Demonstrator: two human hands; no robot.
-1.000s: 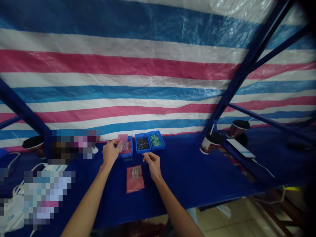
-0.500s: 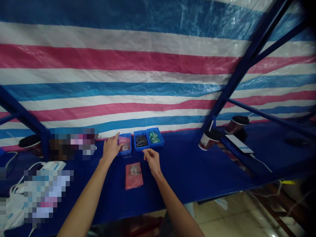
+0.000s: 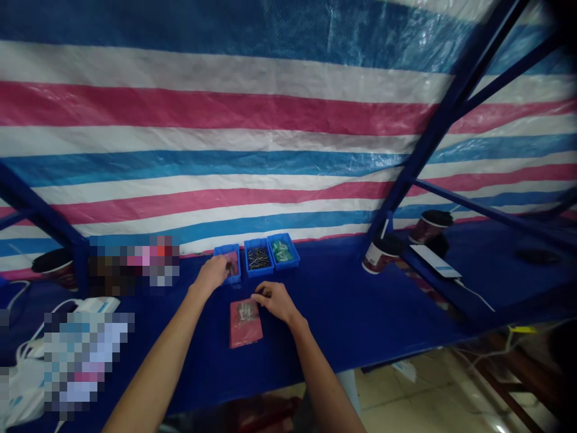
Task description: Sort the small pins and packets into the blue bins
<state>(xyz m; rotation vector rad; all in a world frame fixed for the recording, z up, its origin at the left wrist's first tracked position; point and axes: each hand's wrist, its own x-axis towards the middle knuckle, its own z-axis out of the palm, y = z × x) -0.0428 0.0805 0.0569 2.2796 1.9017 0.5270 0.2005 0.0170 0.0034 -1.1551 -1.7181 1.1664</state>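
Observation:
My left hand (image 3: 213,274) reaches into the left blue bin (image 3: 234,278), which holds pinkish bags. Its fingers are bent together at the bin's contents, and what they grip is too small to make out. My right hand (image 3: 277,300) is pinched at the upper right corner of a pink plastic bag (image 3: 246,334) lying flat on the table. Small metal-looking pieces show through the upper part of that bag. In the middle blue bin (image 3: 258,274) lie many dark screws (image 3: 258,258). Green-looking packets (image 3: 282,251) fill the right blue bin (image 3: 293,263).
The blue table (image 3: 360,313) runs along a striped sheet (image 3: 252,108). Lidded cups (image 3: 375,255) stand by the right frame post (image 3: 408,162), near a white phone-like slab (image 3: 435,261) with a cable. White cables and a power strip (image 3: 97,305) lie at left, beside blurred items.
My left hand has moved right, its fingers curling into the left bin. My right hand has come down and left from the middle bin's front to the pink bag's corner.

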